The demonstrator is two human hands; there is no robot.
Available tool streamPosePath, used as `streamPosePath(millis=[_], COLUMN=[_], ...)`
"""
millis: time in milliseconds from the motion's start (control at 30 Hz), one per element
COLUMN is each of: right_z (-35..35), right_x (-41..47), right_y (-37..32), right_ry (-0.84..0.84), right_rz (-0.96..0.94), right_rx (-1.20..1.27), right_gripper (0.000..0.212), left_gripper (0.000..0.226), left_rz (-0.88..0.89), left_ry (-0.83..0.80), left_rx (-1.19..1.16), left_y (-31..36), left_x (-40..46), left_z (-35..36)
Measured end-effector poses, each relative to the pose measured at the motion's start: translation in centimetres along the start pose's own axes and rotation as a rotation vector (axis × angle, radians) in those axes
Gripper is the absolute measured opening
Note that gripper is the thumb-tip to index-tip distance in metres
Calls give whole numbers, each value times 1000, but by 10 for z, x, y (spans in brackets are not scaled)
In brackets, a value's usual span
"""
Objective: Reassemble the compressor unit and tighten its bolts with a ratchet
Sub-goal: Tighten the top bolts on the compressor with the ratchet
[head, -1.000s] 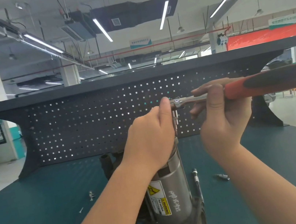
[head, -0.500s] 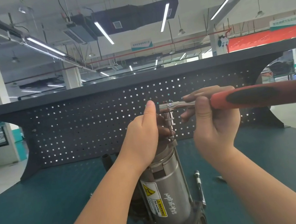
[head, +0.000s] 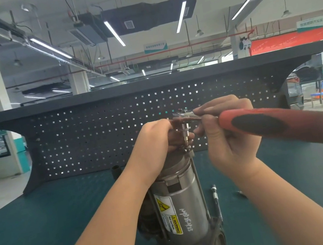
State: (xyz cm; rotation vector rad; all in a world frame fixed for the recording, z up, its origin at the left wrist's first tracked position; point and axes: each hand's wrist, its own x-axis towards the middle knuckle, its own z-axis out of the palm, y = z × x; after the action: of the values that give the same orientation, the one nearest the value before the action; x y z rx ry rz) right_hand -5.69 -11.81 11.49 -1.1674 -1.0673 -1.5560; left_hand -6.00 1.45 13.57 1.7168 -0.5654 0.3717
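Head view, loose bolt beside compressor, pegboard behind hands

Left hand grips the upright compressor top; right hand holds the ratchet over it.

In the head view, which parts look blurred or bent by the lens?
Head view: the ratchet handle looks smeared by motion blur, while the compressor label stays sharp; the wide lens bows the pegboard top edge and the ceiling lights outward; the lighting is even, without harsh glare.
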Motion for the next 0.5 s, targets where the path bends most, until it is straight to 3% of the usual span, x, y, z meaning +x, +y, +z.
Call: streamPosePath(millis=[100, 267, 500], right_z=[0, 0, 2], right_x=[-2, 2, 4], right_y=[0, 0, 3], right_ry=[-10, 150, 512], right_rz=[12, 121, 639], right_rx=[44, 211, 436], right_gripper=[19, 7, 13], left_gripper=[43, 20, 25], left_rz=[6, -5, 49], left_ry=[-48, -59, -12], left_rx=[-13, -1, 159], left_y=[1, -2, -1], left_x=[-1, 1, -1], left_z=[0, 0, 0])
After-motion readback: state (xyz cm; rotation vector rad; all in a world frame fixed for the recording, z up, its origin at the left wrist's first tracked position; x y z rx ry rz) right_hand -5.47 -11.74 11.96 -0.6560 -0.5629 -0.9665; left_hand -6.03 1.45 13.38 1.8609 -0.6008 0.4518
